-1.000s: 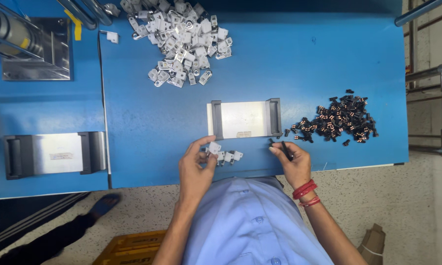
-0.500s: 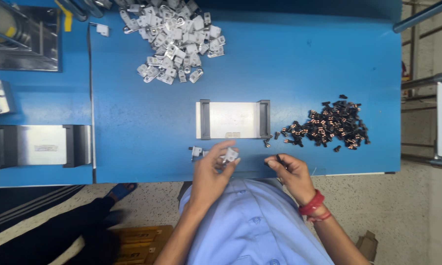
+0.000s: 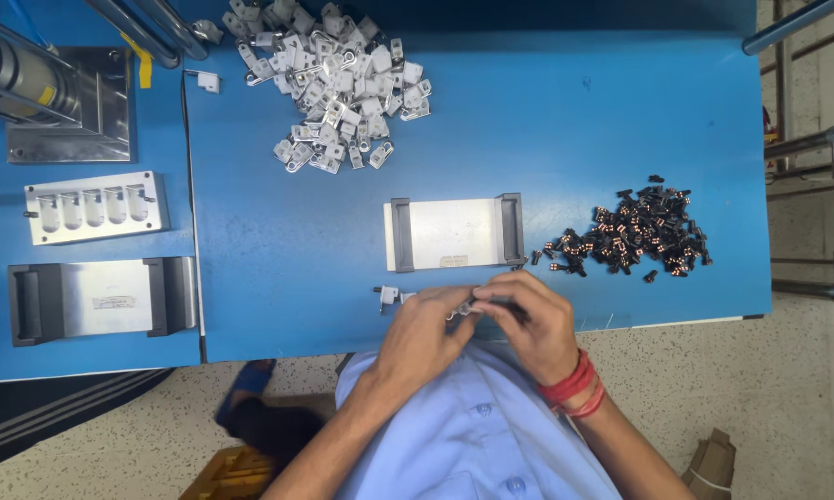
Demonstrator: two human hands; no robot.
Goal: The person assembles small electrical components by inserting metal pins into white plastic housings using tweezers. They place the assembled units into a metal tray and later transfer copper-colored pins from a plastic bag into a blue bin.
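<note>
Blue flat worktable [image 3: 278,241]: fills upper frame. Pale rectangular metal fixture with dark end handles [image 3: 454,233]: centre. Heap of white plastic clips [image 3: 338,79]: top centre. Pile of small black coil parts [image 3: 634,241]: right. Left hand [image 3: 421,329] and right hand [image 3: 533,319]: lower centre, fingers curled, fingertips meeting, pinching a small white part [image 3: 466,306] (mostly hidden). Loose white clip [image 3: 387,295]: just left.

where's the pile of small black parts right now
In the head view the pile of small black parts lies on the blue table, right of the metal fixture block.
</note>
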